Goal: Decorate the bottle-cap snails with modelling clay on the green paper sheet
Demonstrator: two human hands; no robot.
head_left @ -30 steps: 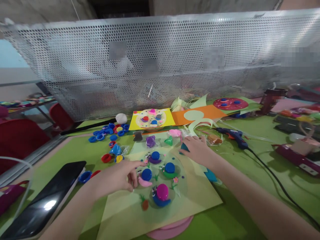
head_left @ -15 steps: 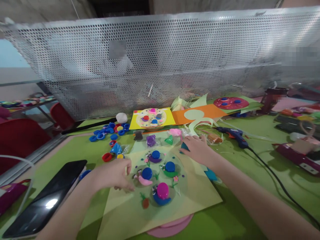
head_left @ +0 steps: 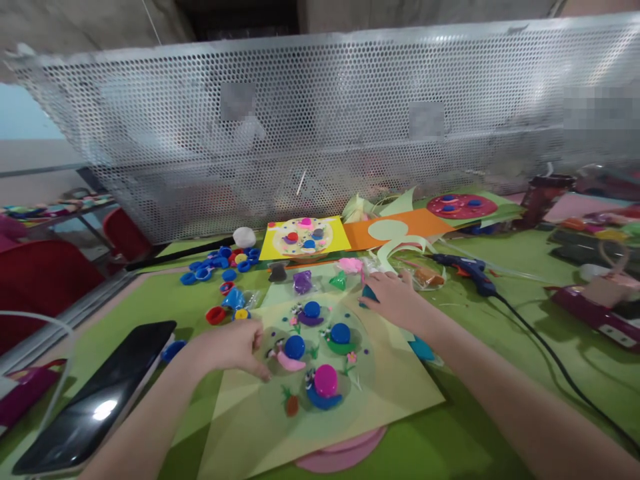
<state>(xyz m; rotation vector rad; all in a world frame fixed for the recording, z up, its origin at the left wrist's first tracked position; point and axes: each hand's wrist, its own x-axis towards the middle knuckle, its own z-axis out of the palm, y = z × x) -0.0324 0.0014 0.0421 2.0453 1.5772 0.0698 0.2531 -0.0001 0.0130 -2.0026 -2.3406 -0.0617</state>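
Observation:
A pale yellow sheet (head_left: 400, 393) lies on the green table with a round scene of small clay snails. Their shells are bottle caps: three blue, including the blue cap (head_left: 341, 333), and one magenta cap (head_left: 326, 381). A clay pineapple (head_left: 291, 404) and a pink flower (head_left: 351, 358) are beside them. My left hand (head_left: 240, 347) is at the sheet's left edge, thumb and fingers apart, holding nothing, near the pink-bodied snail (head_left: 290, 362). My right hand (head_left: 393, 297) rests at the upper right, its fingers around a teal piece of clay (head_left: 369, 293); some fingertips are hidden.
Loose bottle caps (head_left: 203, 274) and a black phone (head_left: 100, 393) lie to the left. Clay packets, including a purple one (head_left: 302, 282), line the far side. A glue gun (head_left: 465, 268) with its cord is on the right. Behind stands a perforated metal screen (head_left: 325, 133).
My left hand has barely shifted and its fingers look slightly more drawn in. My right hand and the snails stay where they were.

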